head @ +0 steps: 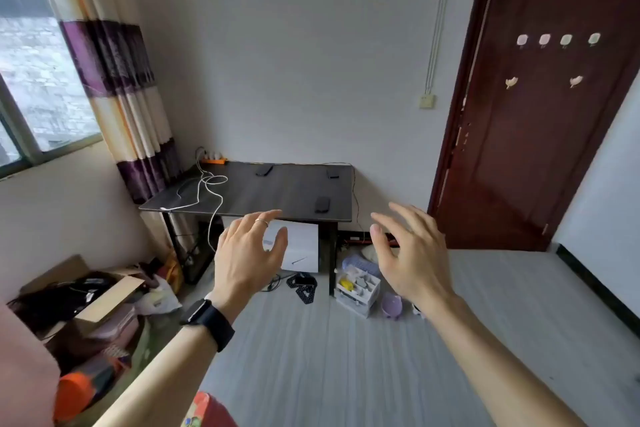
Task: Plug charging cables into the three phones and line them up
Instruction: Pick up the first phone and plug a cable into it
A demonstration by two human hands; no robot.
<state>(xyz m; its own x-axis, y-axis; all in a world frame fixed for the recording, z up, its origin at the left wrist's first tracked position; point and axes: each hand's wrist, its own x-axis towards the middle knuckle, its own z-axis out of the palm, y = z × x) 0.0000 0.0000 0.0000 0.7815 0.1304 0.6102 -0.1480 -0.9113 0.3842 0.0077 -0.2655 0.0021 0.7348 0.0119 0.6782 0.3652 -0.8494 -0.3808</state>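
Dark table, three phones, white cables, power strip

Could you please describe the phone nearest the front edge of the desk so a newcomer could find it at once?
Find the dark desk against the white wall. Three dark phones lie on it; this phone sits alone by the front edge, right of centre. The other two lie along the back edge.

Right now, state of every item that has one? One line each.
Left hand: empty, fingers spread, raised short of the desk.
Right hand: empty, fingers spread.
Back-left phone: flat on the desk, unplugged.
Back-right phone: flat, no white cable reaches it.
Front phone: flat near the front edge, unplugged.
White cables: tangled loose at desk's left; one hangs off the front edge.
Door: open.
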